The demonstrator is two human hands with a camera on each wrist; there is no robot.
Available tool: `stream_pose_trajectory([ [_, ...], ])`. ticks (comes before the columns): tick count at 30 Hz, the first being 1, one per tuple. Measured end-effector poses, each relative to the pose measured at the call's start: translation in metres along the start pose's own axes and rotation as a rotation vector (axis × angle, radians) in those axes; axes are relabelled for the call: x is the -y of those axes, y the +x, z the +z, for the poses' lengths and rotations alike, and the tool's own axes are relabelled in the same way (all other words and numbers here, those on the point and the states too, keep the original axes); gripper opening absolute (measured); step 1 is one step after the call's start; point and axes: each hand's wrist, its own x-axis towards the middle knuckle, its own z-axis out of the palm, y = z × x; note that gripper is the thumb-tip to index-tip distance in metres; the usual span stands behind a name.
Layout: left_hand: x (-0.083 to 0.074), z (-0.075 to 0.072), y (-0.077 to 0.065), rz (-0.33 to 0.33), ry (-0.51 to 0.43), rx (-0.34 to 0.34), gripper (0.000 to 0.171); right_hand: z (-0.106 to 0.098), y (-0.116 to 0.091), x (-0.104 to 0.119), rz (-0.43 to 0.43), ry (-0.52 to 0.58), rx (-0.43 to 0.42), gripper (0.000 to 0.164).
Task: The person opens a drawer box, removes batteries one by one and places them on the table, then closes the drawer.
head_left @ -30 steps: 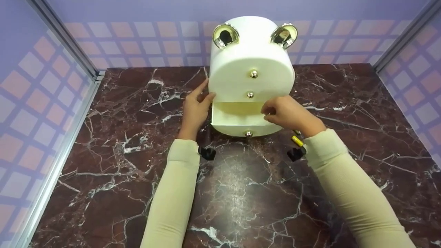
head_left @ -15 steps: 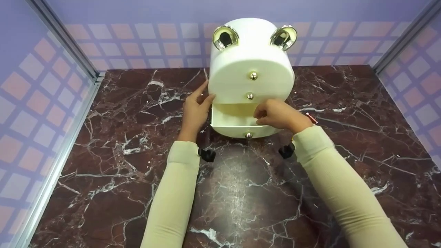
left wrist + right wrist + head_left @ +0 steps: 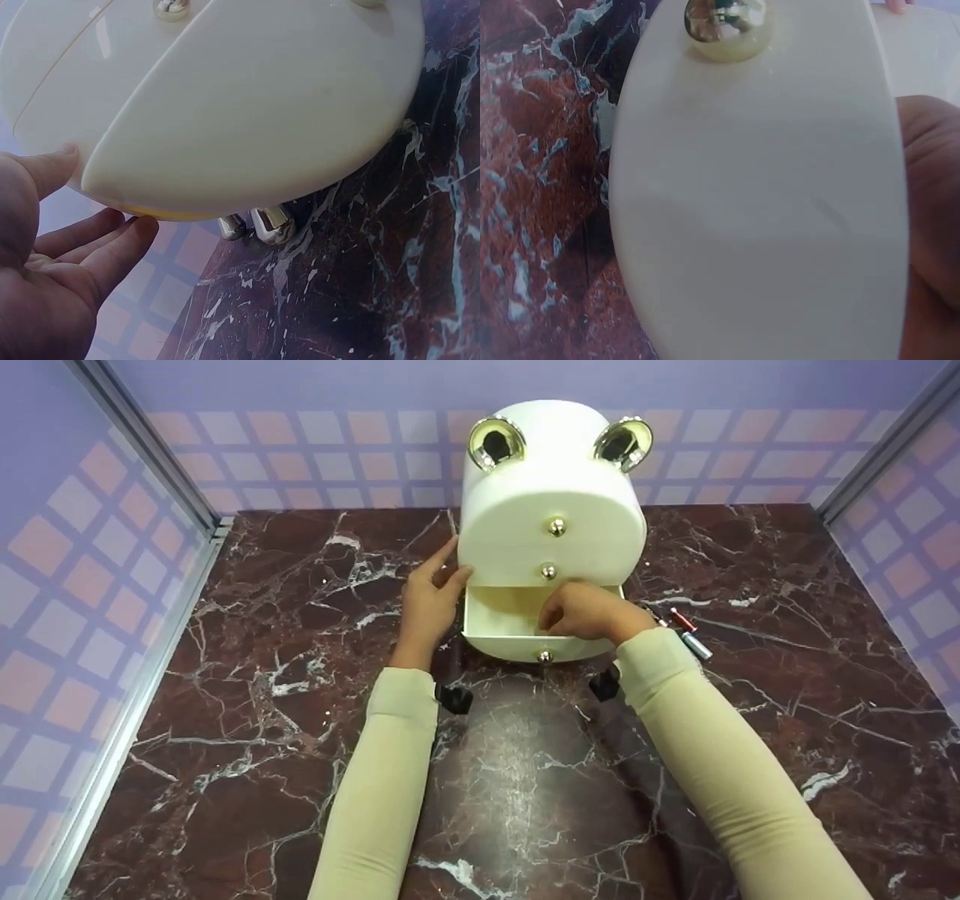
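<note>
A white rounded drawer box (image 3: 510,544) with gold knobs and two gold-rimmed eye shapes on top stands at the back of the table. Its bottom drawer (image 3: 499,648) is pulled out. My left hand (image 3: 429,604) rests at the box's left side, thumb by the front edge, fingers fairly straight along the side, as the left wrist view of that hand (image 3: 45,277) shows. My right hand (image 3: 585,611) reaches down into the drawer with curled fingers. In the right wrist view the drawer front (image 3: 765,180) hides its fingertips; I cannot tell whether they hold anything.
On the table right of the box lie a small red cylinder (image 3: 683,619) and a silver-blue one (image 3: 696,645), with a dark piece beside them, partly behind my right wrist. Tiled wall panels (image 3: 322,457) enclose the marbled table (image 3: 262,780) at the back and sides.
My right hand has moved left and lower into the drawer. Small cylinders on the right have come into sight from behind the right arm. The left hand stays at the box's side.
</note>
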Motion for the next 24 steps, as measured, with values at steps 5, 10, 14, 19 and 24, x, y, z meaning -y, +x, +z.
stream_pose_trajectory([
  [5,0.0,-0.001,-0.002,0.003,0.007,0.005,0.052,0.002,0.004,0.002,0.021,0.028,0.057,0.014],
  [10,-0.006,-0.001,-0.004,-0.012,0.009,0.013,0.051,0.002,0.009,0.005,0.021,0.038,0.108,0.015],
  [14,-0.005,-0.001,-0.004,-0.01,0.013,0.006,0.051,0.002,0.013,0.004,0.011,0.033,0.156,0.015],
  [19,-0.001,0.0,-0.001,-0.01,0.014,0.0,0.052,0.002,0.015,0.003,0.043,0.034,0.221,0.016],
  [24,0.0,0.0,-0.001,-0.007,0.005,0.0,0.053,0.002,0.016,0.002,0.062,0.038,0.268,0.018],
])
